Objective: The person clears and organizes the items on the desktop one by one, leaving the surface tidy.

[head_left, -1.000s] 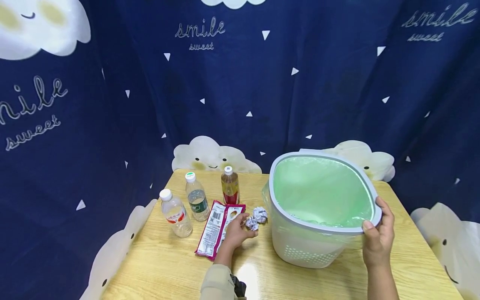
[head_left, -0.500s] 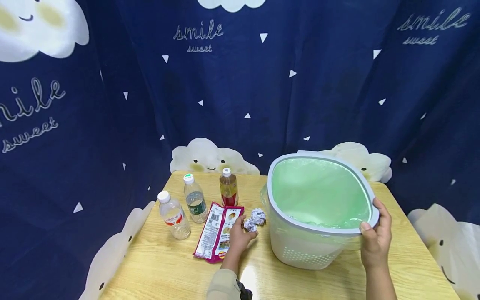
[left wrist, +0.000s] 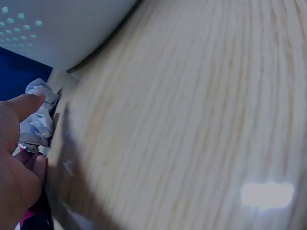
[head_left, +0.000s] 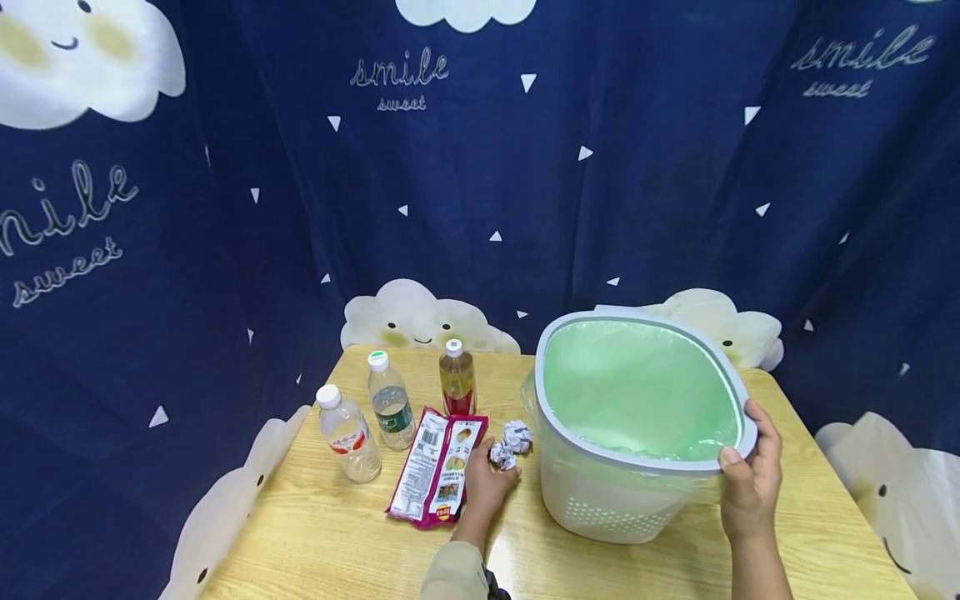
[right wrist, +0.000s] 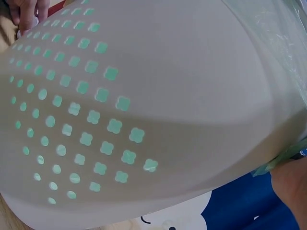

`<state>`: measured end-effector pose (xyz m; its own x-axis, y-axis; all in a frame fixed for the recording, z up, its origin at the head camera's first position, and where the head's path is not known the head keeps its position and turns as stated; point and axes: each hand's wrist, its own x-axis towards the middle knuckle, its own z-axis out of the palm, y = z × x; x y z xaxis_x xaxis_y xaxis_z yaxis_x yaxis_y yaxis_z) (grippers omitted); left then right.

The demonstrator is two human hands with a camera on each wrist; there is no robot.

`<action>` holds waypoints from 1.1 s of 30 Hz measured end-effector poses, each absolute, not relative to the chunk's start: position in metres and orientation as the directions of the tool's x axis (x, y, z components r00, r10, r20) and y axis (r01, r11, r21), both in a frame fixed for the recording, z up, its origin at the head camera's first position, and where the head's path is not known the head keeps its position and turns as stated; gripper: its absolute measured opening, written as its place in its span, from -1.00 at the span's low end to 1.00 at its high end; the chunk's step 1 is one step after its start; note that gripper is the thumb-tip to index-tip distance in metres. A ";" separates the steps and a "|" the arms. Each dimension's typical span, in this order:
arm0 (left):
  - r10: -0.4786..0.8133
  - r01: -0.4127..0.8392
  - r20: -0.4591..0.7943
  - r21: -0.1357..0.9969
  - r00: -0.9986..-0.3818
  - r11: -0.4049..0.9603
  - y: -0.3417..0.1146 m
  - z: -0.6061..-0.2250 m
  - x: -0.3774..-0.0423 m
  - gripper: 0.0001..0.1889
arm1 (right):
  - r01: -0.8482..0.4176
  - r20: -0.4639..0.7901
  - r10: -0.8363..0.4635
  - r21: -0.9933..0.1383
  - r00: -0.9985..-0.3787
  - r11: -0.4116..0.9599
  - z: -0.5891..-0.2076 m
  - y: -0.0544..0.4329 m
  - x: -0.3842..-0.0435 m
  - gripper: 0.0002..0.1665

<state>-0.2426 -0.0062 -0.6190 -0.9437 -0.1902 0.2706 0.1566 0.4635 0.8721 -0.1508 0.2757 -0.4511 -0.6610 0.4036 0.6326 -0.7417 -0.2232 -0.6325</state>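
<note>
My left hand [head_left: 486, 483] is down at the table, thumb and fingers curled around the nearer of two crumpled paper balls [head_left: 502, 455]. In the left wrist view the thumb lies against the paper ball [left wrist: 37, 125] and the fingers come in from its other side. The second paper ball [head_left: 517, 436] lies right behind it. My right hand [head_left: 752, 475] grips the right end of the grey rim of a trash bin [head_left: 600, 508], thumb in front and fingers behind. The bin is lined with a green plastic bag [head_left: 637, 387] and stands tilted toward me.
Left of my left hand lies a pink and white snack wrapper [head_left: 427, 467]. Behind and beside it stand a red-labelled clear bottle [head_left: 352, 446], a green-labelled clear bottle [head_left: 393, 412] and a bottle of brown drink [head_left: 457, 383]. A dark blue curtain [head_left: 480, 167] hangs behind the wooden table [head_left: 322, 533].
My left hand has moved slightly right, off the wrapper, and its thumb and fingers have closed in around the nearer paper ball. The right hand keeps its hold on the rim.
</note>
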 end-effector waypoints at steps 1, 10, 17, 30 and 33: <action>-0.195 0.161 0.278 0.870 -0.941 0.467 -0.006 -0.620 -0.242 -0.28 | -0.741 0.632 0.403 -0.634 -0.662 -0.222 -0.451 0.275 -0.150 -0.30; -0.218 0.124 0.262 0.859 -0.940 0.496 -0.005 -0.623 -0.243 -0.40 | -0.753 0.648 0.402 -0.624 -0.647 -0.208 -0.449 0.272 -0.149 -0.32; -0.203 0.139 0.251 0.884 -0.946 0.446 -0.006 -0.623 -0.246 -0.51 | -0.750 0.643 0.405 -0.628 -0.650 -0.207 -0.447 0.274 -0.149 -0.32; -0.223 0.083 0.152 0.953 -0.963 0.292 -0.009 -0.618 -0.241 -0.62 | -0.735 0.620 0.419 -0.646 -0.664 -0.209 -0.448 0.275 -0.149 -0.30; -0.209 0.086 0.141 0.964 -0.968 0.252 -0.008 -0.611 -0.238 -0.62 | -0.746 0.633 0.415 -0.630 -0.653 -0.214 -0.448 0.275 -0.150 -0.31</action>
